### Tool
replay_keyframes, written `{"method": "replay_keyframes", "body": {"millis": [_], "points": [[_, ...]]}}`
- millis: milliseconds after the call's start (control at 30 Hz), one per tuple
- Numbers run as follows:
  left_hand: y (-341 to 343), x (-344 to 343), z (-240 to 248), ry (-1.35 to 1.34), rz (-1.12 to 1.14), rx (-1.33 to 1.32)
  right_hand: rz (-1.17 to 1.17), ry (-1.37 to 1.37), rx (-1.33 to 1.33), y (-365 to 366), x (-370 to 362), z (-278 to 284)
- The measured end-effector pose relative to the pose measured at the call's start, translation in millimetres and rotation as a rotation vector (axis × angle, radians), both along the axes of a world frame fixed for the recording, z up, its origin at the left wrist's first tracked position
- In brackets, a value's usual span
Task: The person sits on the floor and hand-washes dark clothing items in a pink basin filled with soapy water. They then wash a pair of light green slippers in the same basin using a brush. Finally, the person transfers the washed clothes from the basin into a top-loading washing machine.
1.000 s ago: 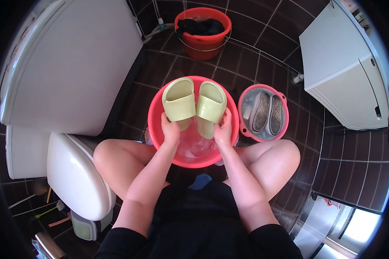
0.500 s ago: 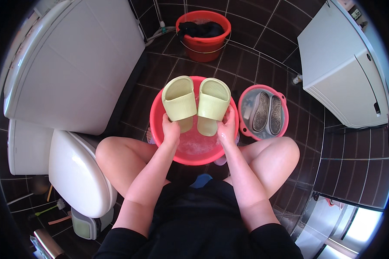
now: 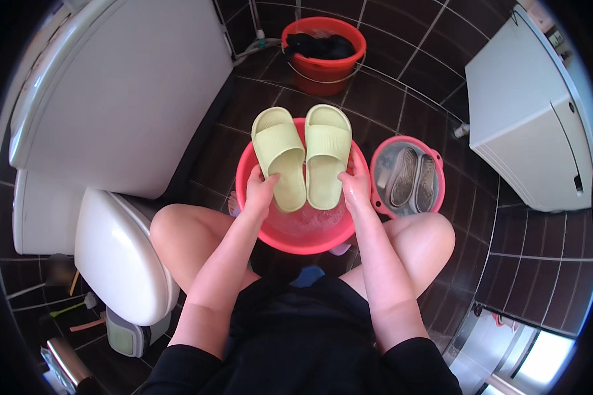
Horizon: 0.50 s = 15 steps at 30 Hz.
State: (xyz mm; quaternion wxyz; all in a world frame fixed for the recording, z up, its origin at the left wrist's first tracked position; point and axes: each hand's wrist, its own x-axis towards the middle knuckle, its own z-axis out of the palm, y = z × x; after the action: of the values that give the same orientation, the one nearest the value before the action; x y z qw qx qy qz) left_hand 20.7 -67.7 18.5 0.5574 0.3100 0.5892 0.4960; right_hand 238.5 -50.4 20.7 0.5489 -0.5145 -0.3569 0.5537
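Observation:
My left hand (image 3: pixel 259 187) grips a pale green slide slipper (image 3: pixel 288 181) by its heel end, thumb on the footbed. The matching slide slipper (image 3: pixel 324 181) is held the same way in my right hand (image 3: pixel 357 185). Side by side, both slippers tilt with their footbeds toward me and their toes away. They are over a pink basin (image 3: pixel 296 248) holding slightly foamy water (image 3: pixel 310 222). My fingers beneath the slippers are mostly hidden.
A smaller pink basin (image 3: pixel 379 204) at right holds water and two shoes (image 3: pixel 402 178), soles up. Beyond stands a red bucket (image 3: pixel 324 76) with dark cloth in it. A toilet (image 3: pixel 122 257) is at left, a white cabinet (image 3: pixel 527 118) at right. My knees flank the large basin.
Both slippers have tipped, so their footbeds now face me rather than their toe openings. My thumbs now show on the footbeds. The whole view has shifted slightly.

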Motion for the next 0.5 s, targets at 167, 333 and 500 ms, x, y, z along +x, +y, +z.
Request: {"method": "replay_keyframes", "body": {"millis": [167,333,500], "points": [[22.6,-47.0,63.4,-0.062,0.210,0.027,0.199,0.166,0.048,56.6,-43.6,44.6],[-5.8,-121.4,137.6,0.017,0.480,0.141,0.511,0.191,0.172,90.5,-143.2,110.2],[-94.3,-172.8,187.7,-0.013,0.718,0.267,0.821,0.180,0.203,62.5,-246.4,164.4]]}}
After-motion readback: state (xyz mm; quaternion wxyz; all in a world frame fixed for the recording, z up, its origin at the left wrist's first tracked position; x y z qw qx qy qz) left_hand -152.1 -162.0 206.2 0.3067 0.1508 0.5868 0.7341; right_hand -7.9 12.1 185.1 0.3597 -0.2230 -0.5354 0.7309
